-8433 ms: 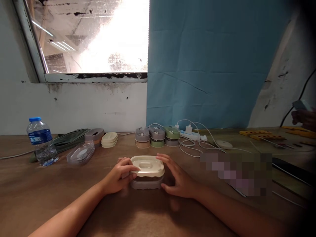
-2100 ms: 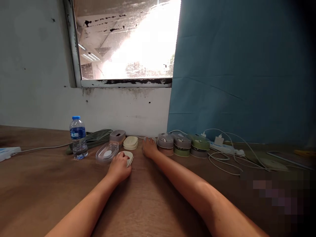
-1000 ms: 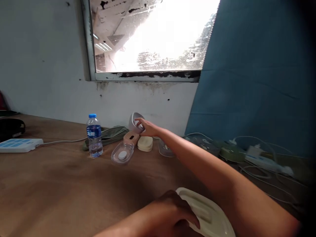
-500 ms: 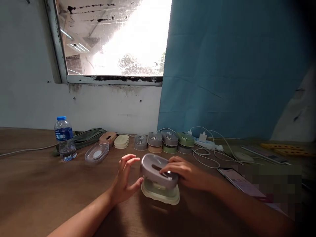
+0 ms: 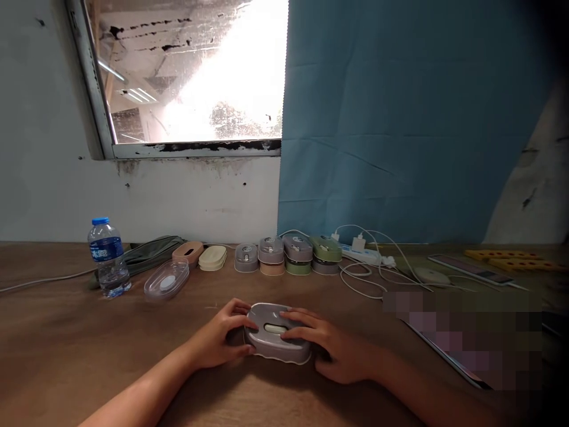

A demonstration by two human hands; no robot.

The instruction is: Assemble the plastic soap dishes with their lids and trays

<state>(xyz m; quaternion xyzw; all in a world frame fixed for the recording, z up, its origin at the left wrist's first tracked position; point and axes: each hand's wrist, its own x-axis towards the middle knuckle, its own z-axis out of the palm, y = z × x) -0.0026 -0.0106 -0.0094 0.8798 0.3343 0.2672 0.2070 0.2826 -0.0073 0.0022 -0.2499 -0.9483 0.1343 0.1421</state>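
Observation:
A grey oval plastic cover (image 5: 271,347) with a slot in its top sits on the table before me. Through the slot shows a pale piece, and a thin cream rim runs under the lower edge. My left hand (image 5: 220,337) grips the cover's left end, fingers on top and thumb low at the side. On the right end, my right hand (image 5: 335,344) lays its fingers across the top, with the thumb down beside it. Most of the cream base is hidden under the cover.
Along the back stand a water bottle (image 5: 106,261), a clear lid (image 5: 153,284), a peach cover (image 5: 187,252), cream pieces (image 5: 213,258) and several small lidded boxes (image 5: 272,258). White cables (image 5: 362,290) and a power strip (image 5: 362,254) lie right. A phone (image 5: 444,353) is near my right arm.
The grey cover has come down over the cream base, hiding most of it. My left hand has moved in from beside it and closed on its left end.

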